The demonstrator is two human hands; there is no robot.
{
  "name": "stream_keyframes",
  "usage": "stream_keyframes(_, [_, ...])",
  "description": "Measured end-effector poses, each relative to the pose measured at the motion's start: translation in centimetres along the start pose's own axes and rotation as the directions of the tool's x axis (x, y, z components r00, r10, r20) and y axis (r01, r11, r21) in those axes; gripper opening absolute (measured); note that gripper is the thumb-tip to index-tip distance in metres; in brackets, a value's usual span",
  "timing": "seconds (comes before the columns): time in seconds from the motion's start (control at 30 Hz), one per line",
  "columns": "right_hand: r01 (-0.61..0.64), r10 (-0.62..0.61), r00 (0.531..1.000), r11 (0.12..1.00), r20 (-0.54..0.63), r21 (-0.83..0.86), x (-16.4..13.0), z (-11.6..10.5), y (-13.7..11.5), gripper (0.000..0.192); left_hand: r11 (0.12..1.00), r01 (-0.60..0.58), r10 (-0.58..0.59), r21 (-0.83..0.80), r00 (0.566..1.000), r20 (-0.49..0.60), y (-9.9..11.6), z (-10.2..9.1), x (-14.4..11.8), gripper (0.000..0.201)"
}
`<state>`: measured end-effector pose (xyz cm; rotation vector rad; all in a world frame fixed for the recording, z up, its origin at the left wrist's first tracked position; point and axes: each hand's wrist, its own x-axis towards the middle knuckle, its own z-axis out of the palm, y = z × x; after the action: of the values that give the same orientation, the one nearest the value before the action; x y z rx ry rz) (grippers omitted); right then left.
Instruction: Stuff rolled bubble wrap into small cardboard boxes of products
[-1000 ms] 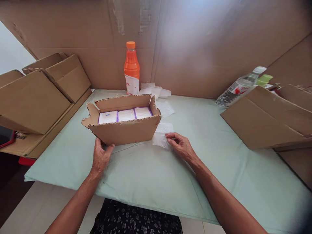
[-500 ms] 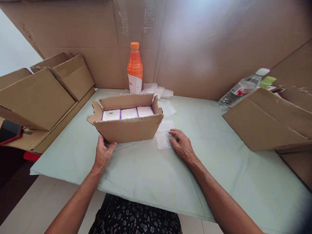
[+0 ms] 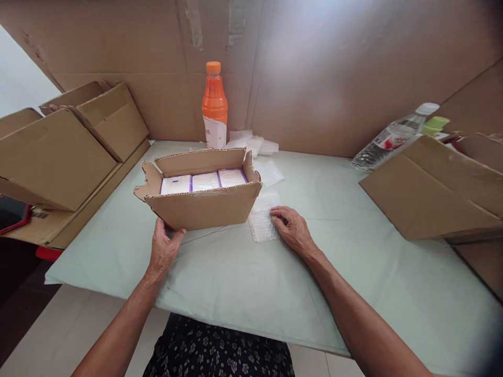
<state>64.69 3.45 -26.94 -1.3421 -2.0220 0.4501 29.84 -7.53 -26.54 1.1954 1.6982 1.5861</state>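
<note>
An open cardboard box [image 3: 204, 207] stands on the pale green table [image 3: 275, 272], tilted up at its near side, with three white, purple-edged packs [image 3: 204, 181] side by side inside. My left hand [image 3: 164, 248] grips the box's near bottom-left corner. My right hand [image 3: 293, 229] lies with its fingers on a small sheet of bubble wrap [image 3: 263, 222] flat on the table just right of the box.
An orange drink bottle [image 3: 214, 104] stands at the back beside more bubble wrap pieces [image 3: 255, 145]. Empty cardboard boxes [image 3: 66, 152] lie on the left and folded cardboard [image 3: 436, 191] on the right, with a clear water bottle [image 3: 393, 137] behind. Cardboard walls surround the table.
My right hand and the bubble wrap sheet have shifted slightly on the table next to the box. My left hand keeps its hold on the box's corner.
</note>
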Motion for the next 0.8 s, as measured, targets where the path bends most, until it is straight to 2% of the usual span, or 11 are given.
stream_keyframes(0.2, [0.033, -0.033, 0.999, 0.999, 0.011, -0.005, -1.1, -0.5, -0.4, 0.019, 0.999, 0.026, -0.027, 0.025, 1.000, 0.008, 0.2, -0.2, 0.0, 0.044])
stream_keyframes(0.53, [0.055, -0.058, 0.998, 0.992, -0.026, -0.111, -2.6, 0.2, -1.3, 0.021, 0.998, 0.044, -0.043, 0.037, 0.999, -0.012, 0.3, -0.2, -0.2, 0.039])
stream_keyframes(0.67, [0.067, -0.070, 0.997, 0.993, -0.032, -0.098, -2.5, 0.2, -0.9, 0.021, 0.997, 0.055, -0.055, 0.047, 0.999, 0.002, 0.3, -0.3, -0.2, 0.038])
stream_keyframes(0.8, [0.041, -0.054, 0.995, 0.990, -0.087, -0.138, -2.2, 0.1, 0.0, 0.024, 0.998, 0.037, -0.037, 0.055, 0.999, -0.006, 0.3, -0.3, -0.2, 0.037])
